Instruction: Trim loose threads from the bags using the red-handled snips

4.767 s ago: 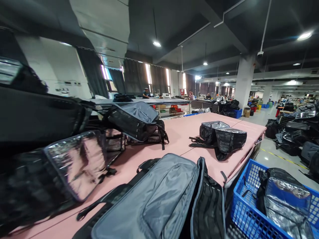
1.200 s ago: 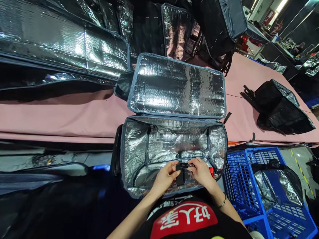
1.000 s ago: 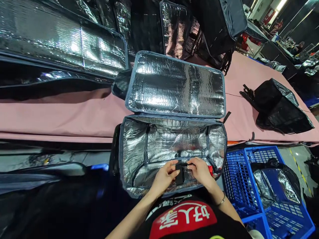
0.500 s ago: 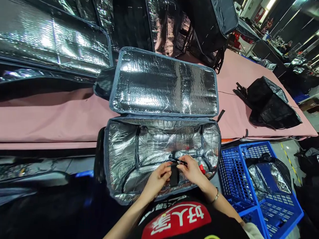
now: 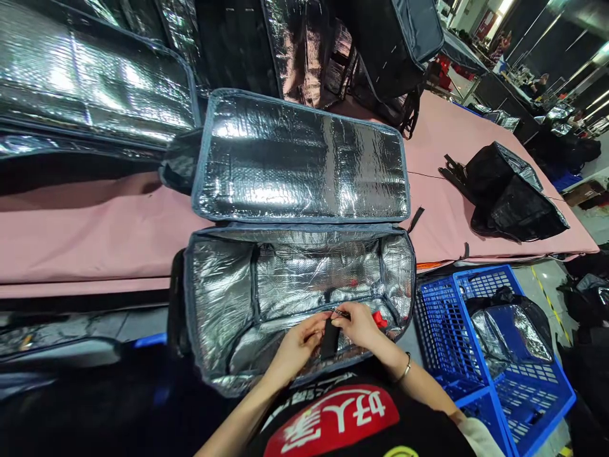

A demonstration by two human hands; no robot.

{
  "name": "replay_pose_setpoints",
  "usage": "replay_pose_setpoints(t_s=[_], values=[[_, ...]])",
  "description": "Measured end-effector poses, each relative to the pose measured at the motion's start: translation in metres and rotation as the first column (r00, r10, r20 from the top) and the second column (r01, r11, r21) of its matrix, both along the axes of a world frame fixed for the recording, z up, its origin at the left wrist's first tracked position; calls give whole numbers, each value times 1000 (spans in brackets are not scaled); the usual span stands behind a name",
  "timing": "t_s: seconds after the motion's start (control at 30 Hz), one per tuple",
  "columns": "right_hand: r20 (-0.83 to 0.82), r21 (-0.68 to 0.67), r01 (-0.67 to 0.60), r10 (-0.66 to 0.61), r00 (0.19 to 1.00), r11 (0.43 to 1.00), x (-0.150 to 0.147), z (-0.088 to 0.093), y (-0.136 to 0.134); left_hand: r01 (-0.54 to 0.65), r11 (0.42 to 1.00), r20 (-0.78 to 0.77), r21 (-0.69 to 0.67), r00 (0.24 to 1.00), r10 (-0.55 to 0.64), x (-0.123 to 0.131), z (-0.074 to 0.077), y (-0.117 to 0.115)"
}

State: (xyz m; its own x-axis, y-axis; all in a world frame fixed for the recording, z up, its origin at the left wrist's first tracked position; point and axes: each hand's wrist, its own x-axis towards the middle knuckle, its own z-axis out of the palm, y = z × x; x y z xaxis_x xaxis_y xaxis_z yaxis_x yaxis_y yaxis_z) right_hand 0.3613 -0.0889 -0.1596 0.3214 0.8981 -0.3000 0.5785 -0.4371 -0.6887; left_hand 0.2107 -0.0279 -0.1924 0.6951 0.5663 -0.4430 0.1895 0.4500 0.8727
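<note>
Nearest: one black shirt (image 5: 409, 425) with a red printed patch. Two bare hands over the near part of one open, silver-lined bag (image 5: 314, 273). Right hand (image 5: 354, 324): thumb and fingers pinched on one small dark piece (image 5: 339, 313); one bracelet (image 5: 406, 366) at that wrist. Left hand (image 5: 304, 336): fingers curled, tips beside the piece; cannot tell whether they grip it. One black strap (image 5: 330, 341) hangs between the hands. One red item (image 5: 379, 319) inside the bag, right of the right hand. Bag body at the near edge of the pink tabletop (image 5: 85, 241); its one lid (image 5: 304, 158) lies folded back. To the right, one blue crate (image 5: 537, 406) holding one silver-fronted bag (image 5: 516, 336). Farther, one black bag (image 5: 514, 197), open, on the tabletop. Behind the lid, several bags (image 5: 238, 44), overlapping; count uncertain.
</note>
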Motion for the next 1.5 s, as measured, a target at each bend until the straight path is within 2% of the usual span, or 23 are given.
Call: replay_pose_setpoints(t_s=[0.1, 0.2, 0.3, 0.37, 0.43, 0.5, 0.6, 0.7, 0.83, 1.17, 1.37, 1.5], values=[[-45, 19, -11, 12, 999, 1000, -1, 9, -6, 13, 1000, -5, -1, 1000, -13, 1, -9, 1], [-192, 93, -17, 35, 981, 995, -6, 26, -18, -25, 1000, -50, 16, 998, 26, 3, -13, 2], [-330, 218, -86, 156, 931, 972, -10, 44, -29, -95, 995, -96, 23, 991, 97, 5, -8, 2], [-317, 257, -122, 203, 926, 959, -9, 50, -32, -141, 990, -117, 19, 983, 142, 7, -1, 2], [-234, 247, -78, 138, 962, 966, -6, 48, -31, -180, 984, -138, 6, 974, 179, 9, 6, 2], [-119, 229, 19, 9, 993, 973, -2, 40, -27, -204, 979, -158, -22, 967, 198, 12, 11, 4], [25, 262, 100, -111, 994, 960, 2, 25, -19, -228, 971, -181, -72, 960, 212, 14, 13, 6], [140, 309, 60, -108, 984, 949, 2, 15, -12, -272, 957, -194, -100, 949, 250, 14, 12, 9], [259, 301, 1, -82, 962, 954, 1, 11, -10, -300, 943, -183, -147, 945, 272, 13, 12, 12], [390, 274, -87, -27, 921, 958, -1, 9, -8, -286, 946, -149, -155, 953, 264, 12, 14, 9], [299, 343, -15, -94, 950, 939, 2, 3, -10, -268, 952, -144, -149, 958, 247, 13, 12, 9], [272, 323, -45, -47, 961, 945, 1, 2, -10, -264, 954, -137, -141, 960, 245, 13, 13, 8]])
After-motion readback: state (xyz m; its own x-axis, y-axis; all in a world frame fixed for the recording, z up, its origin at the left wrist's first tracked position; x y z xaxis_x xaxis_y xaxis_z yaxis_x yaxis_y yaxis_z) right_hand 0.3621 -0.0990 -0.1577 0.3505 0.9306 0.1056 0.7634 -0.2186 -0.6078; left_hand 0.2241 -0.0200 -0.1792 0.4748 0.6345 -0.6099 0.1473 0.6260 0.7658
